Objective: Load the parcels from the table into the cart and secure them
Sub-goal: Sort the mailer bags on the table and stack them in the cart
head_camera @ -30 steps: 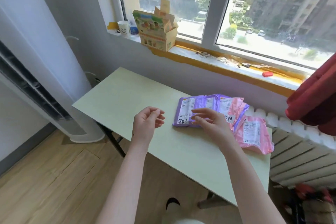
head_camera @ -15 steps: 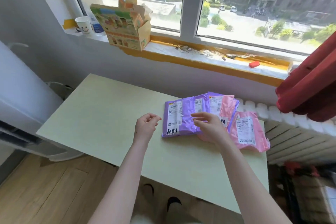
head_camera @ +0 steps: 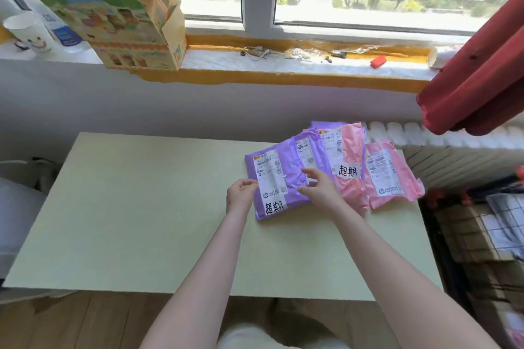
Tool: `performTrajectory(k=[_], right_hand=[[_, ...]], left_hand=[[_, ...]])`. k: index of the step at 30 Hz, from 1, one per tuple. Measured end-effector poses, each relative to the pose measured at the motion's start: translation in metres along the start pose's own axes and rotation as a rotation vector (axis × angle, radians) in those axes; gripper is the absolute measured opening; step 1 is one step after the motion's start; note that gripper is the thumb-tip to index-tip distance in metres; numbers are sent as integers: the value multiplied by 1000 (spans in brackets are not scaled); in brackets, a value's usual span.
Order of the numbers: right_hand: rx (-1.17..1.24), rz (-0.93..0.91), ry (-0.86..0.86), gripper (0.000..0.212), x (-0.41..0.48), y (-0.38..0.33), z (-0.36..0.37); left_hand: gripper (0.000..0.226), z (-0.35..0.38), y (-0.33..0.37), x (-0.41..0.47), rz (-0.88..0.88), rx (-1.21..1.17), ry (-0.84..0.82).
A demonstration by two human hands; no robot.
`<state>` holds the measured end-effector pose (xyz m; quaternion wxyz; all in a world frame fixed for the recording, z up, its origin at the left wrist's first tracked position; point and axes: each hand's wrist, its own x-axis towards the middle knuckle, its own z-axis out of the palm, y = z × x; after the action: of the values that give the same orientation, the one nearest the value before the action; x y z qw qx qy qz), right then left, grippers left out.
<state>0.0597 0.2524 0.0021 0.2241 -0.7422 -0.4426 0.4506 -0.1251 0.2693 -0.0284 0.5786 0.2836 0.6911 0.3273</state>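
Now, purple parcel (head_camera: 286, 173) on the tabletop (head_camera: 141, 207), both hands at it.
On top the right hand (head_camera: 320, 191) rests loose-fingered; left hand (head_camera: 240, 196) curls at its left edge, grip unclear; pink parcels (head_camera: 353, 147) alongside.

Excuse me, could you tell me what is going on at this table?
A person is at the table, both hands at the front purple parcel of a fanned pile. The left hand has curled fingers at its left edge; whether it grips is unclear. The right hand lies open on top. A pink parcel lies further right. Nothing is lifted.
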Motion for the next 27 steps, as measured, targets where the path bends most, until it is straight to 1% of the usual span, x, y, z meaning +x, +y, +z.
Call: performTrajectory(k=[4, 8, 11, 15, 20, 22, 24, 25, 27], right_hand=[[40, 49, 49, 53, 11, -2, 7], [52, 97, 89, 52, 16, -4, 14], [82, 113, 126, 50, 20, -6, 16], [95, 122, 150, 53, 20, -11, 11], [163, 93, 194, 59, 12, -18, 2], [202, 58, 223, 50, 4, -23, -2], [239, 3, 247, 33, -5, -25, -7], [263, -22, 264, 29, -10, -26, -10], [314, -51, 311, 27, -23, -29, -17]], left_hand=[[17, 5, -8, 21, -96, -55, -31], [18, 5, -12, 34, -127, -87, -56], [25, 2, -9, 37, -130, -91, -61], [22, -6, -5, 37, -56, 43, -55], [26, -17, 10, 36, 70, 84, -82], [27, -19, 23, 31, 126, 67, -108], [31, -20, 38, 24, 177, 30, -146], [34, -20, 46, 21, 198, 12, -170], [38, -20, 59, 14, 238, -3, -232]])
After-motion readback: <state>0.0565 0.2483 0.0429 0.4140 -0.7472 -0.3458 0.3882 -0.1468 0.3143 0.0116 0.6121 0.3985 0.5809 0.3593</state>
